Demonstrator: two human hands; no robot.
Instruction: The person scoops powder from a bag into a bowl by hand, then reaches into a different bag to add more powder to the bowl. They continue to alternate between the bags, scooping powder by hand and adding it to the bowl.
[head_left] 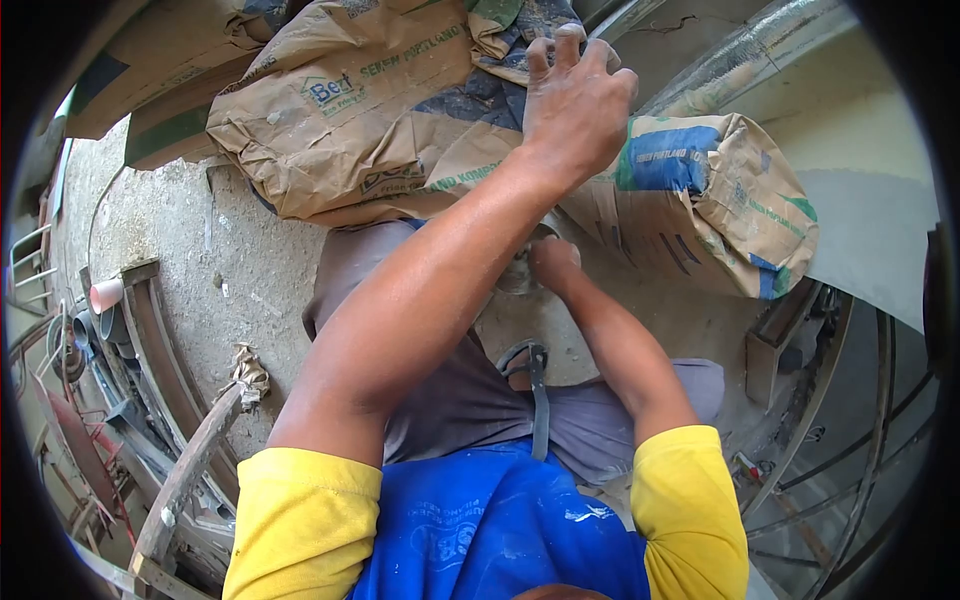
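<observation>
My left hand [578,105] reaches across to the upper right, its dusty fingers curled beside an opened brown paper cement bag [345,105]. What lies under the fingertips is hidden. Lower down, between my knees, my right hand [556,262] is closed at the rim of a small grey container [515,276]. My left forearm covers much of that container, so its contents cannot be made out. A second cement bag [690,215], with blue and green print, lies just right of both hands.
More paper bags [165,75] lie at the upper left. Wooden beams [165,350], a pole [185,480] and pipes are piled along the left. At right stand a pale wall [870,230] and thin metal bars [870,430]. My sandalled foot [520,365] rests on the dusty concrete floor [240,265].
</observation>
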